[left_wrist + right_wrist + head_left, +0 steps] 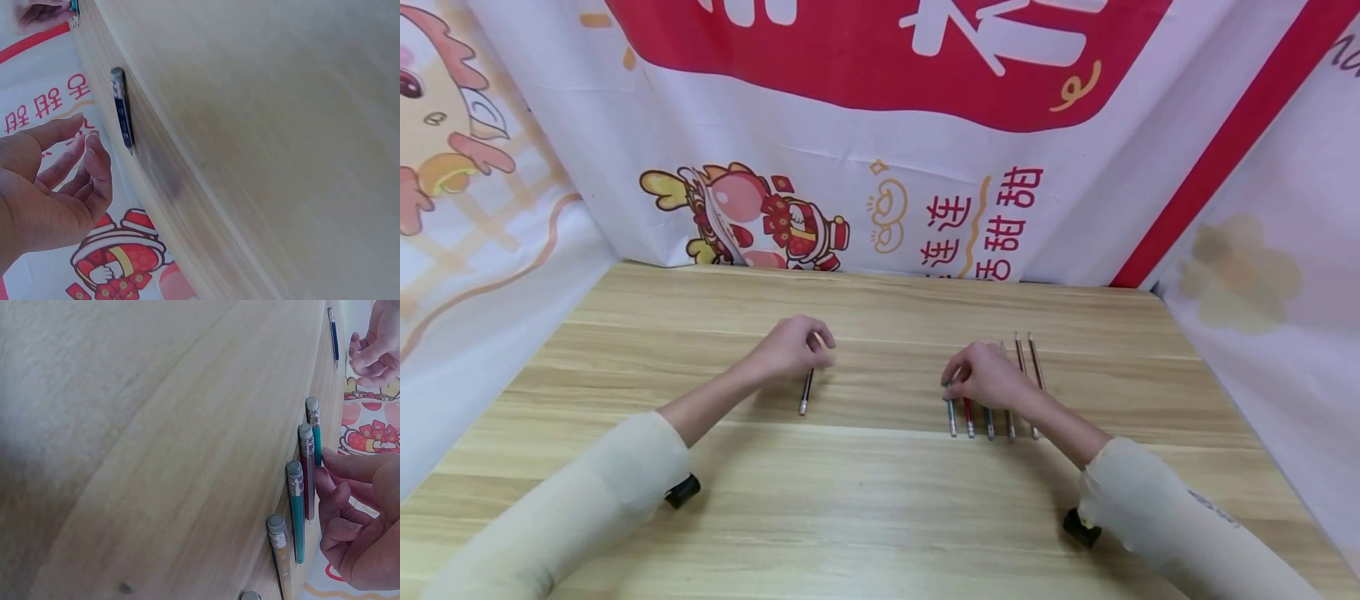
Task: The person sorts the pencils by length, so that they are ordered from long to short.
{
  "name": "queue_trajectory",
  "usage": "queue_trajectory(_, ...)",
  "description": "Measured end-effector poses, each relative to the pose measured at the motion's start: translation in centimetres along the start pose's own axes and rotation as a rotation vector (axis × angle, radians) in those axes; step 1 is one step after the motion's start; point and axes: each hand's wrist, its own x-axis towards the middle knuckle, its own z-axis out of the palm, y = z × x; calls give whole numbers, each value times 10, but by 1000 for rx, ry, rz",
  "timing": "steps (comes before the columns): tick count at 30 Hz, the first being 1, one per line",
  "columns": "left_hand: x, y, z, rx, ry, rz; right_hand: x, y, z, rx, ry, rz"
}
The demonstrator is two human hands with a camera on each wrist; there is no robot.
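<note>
In the head view my left hand (790, 346) hovers over a dark pencil (807, 392) that lies alone on the table. Its fingers are loosely bent and hold nothing; in the left wrist view a gap separates them from the dark pencil (123, 112). My right hand (992, 379) pinches a teal pencil (952, 418), the leftmost of a row, between thumb and fingertip. Beside it lie a red pencil (307, 472), a green pencil (296, 512) and a yellowish pencil (281, 556). The right hand partly covers the row.
Further right in the row are more pencils, among them a brown pencil (1037, 362). Everything lies on a wooden table (865, 508). Behind stands a printed cloth (850, 142), with more cloth at both sides. A dark strap piece (1081, 527) hangs under the right sleeve.
</note>
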Motion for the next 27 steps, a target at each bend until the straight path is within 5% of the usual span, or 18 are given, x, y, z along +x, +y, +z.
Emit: queue_trajectory(27,-7,-12,-2,48,-84,-96,1,-1,-1,-15,-9,13)
